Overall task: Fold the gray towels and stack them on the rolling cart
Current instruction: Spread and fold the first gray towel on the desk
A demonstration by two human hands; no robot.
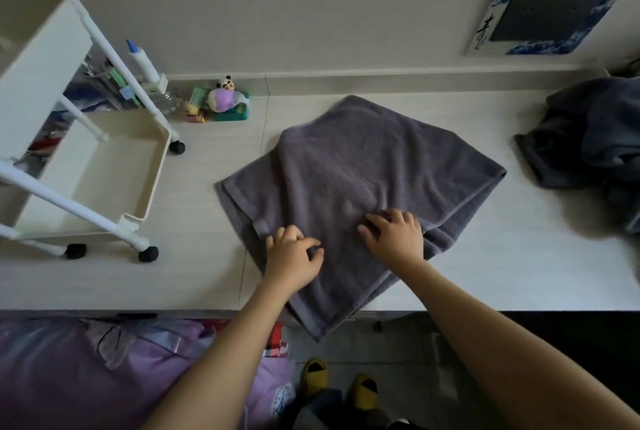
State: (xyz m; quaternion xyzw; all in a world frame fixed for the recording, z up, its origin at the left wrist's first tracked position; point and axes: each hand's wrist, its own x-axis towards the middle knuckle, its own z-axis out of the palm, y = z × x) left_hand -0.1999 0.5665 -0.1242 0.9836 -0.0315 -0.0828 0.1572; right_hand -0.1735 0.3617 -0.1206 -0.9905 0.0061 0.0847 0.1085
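Views: one, head-worn.
Position: above the near edge of the desk [194, 277].
Facing: forward and steeply down, toward the far edge and wall [311, 6].
Nearness: close, forearms entering from below.
Lens: wide-angle, edges bowed.

A gray towel [363, 187] lies folded over itself on the table [519, 273], set at a slant so its corners point outward like a diamond. Its upper layer sits slightly askew of the lower one, whose hemmed edge shows along the left side, and its near corner hangs over the table's front edge. To the right of this towel, well apart, a heap of darker gray towels [588, 138] lies crumpled and unfolded. To its left stands the white rolling cart [104, 166] on black casters, its lower tray open.
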